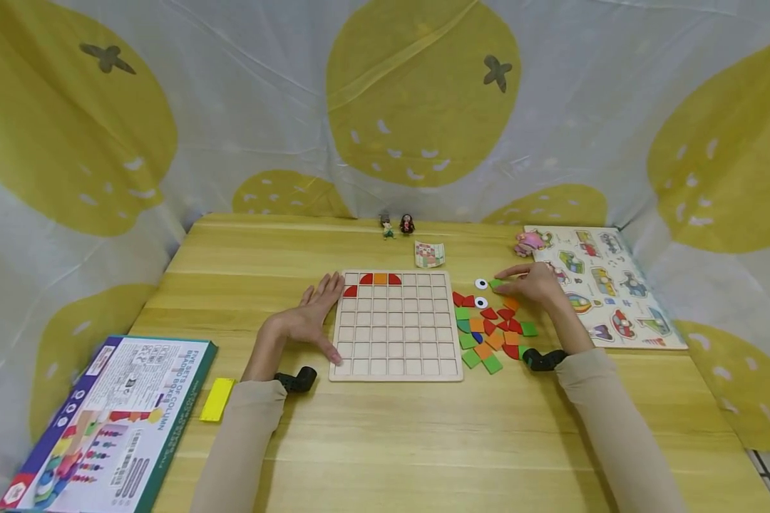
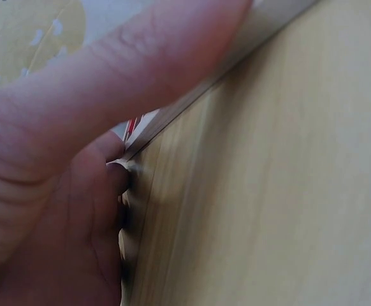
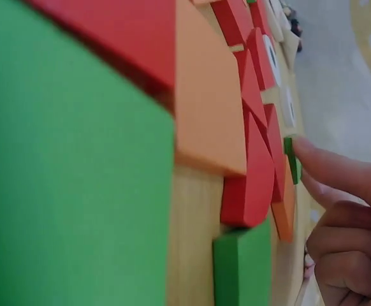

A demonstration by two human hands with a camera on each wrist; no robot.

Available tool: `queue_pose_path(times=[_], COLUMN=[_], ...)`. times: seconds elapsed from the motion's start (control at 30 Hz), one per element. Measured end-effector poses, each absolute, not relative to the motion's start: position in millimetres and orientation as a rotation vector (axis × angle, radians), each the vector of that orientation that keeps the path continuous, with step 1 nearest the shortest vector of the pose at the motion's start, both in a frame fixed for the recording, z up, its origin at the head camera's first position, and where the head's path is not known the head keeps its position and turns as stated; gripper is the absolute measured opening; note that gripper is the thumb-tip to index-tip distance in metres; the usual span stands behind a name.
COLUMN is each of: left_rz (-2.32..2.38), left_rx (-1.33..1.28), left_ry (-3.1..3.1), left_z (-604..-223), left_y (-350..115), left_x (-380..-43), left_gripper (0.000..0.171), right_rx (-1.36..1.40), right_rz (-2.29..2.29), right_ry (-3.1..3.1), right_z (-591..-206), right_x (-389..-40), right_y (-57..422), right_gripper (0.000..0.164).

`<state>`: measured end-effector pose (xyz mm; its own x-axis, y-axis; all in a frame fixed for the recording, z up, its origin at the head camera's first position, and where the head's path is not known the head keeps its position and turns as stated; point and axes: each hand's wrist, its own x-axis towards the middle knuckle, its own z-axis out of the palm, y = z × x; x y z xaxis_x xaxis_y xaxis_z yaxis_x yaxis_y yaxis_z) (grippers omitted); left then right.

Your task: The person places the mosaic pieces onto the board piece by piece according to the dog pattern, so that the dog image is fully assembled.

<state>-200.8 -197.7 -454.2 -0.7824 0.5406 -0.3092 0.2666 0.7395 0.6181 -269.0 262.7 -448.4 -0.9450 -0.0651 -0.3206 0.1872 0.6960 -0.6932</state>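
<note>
A square wooden grid board (image 1: 394,377) lies on the table, with several red and orange pieces (image 1: 380,278) in its upper left cells. My left hand (image 1: 304,320) rests along the board's left edge, fingers spread and thumb on the lower left corner. In the left wrist view the thumb (image 2: 128,64) reaches over the board's side. To the right of the board, my right hand (image 1: 535,285) pinches a green tile (image 1: 495,283) between thumb and index finger; the right wrist view shows this green tile (image 3: 292,159) at the fingertips, its other fingers curled.
Loose green, orange and red tiles (image 1: 488,335) lie right of the board, near two white eye discs (image 1: 481,303). A pattern card (image 1: 430,254) and two figurines (image 1: 406,224) stand behind. A picture puzzle (image 1: 603,285) is at right; a boxed toy (image 1: 115,420) and yellow block (image 1: 217,400) at left.
</note>
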Motion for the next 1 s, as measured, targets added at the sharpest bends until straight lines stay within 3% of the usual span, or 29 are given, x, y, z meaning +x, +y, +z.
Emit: queue_pose_path(times=[0.63,0.77,1.0], left_rz=[0.747,0.746,0.751], left_rx=[0.592,0.587,0.620], left_ry=[2.470,2.472,2.475], left_z=[-453,-453,-457], left_y=[-196,-198,-199], left_x=[-200,-200,-201], left_gripper=[0.153,0.153,0.152], right_rx=[-0.055,-0.138,-0.242], right_rz=[-1.162,-1.340,-1.466], right_ry=[2.629,2.500,2.296], right_z=[-445,-433,-427], right_x=[-268,-258,-241], right_y=[250,215,113], right_gripper=[0.036,0.035,0.027])
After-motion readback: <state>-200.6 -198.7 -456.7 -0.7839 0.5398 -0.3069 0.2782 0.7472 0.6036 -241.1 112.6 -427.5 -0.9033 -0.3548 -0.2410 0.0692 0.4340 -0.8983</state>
